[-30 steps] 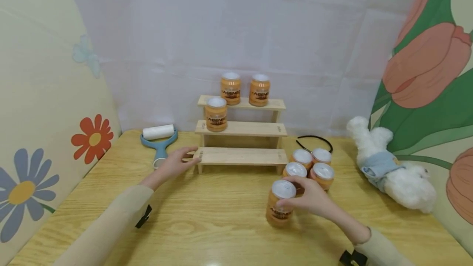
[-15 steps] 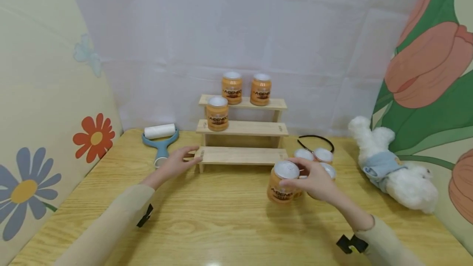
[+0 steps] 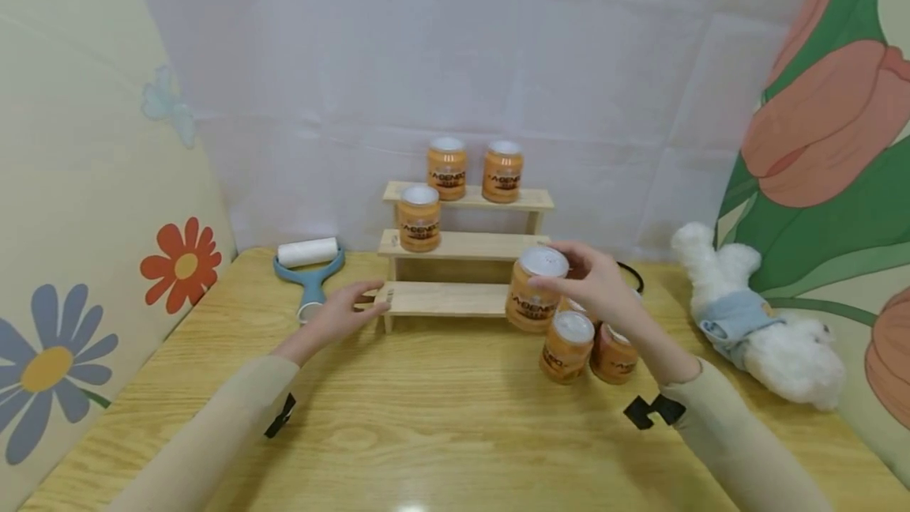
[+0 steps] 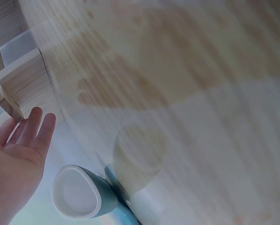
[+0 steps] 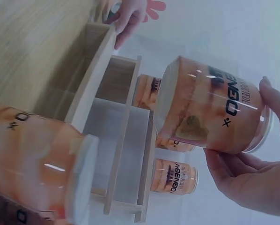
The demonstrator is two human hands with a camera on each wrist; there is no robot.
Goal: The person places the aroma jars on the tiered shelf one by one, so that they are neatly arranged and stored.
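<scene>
My right hand grips an orange can near its pale top, thumb on one side and fingers on the other. The can is raised and slightly tilted, overlapping the right end of the lowest step in the head view. My left hand holds the left end of the three-step wooden shelf, its thumb and fingers on either side of the bottom board. Two matching cans, a left one and a right one, stand on the top step. Another can stands at the left of the middle step.
On the table, several more cans, including a front can, cluster beneath my right hand, some partly hidden. A blue lint roller lies left of the shelf. At right lie a white plush toy and a black band.
My right hand has lifted the can from the front of the cluster, up and away toward the shelf's right end. The left hand stays at the shelf.
</scene>
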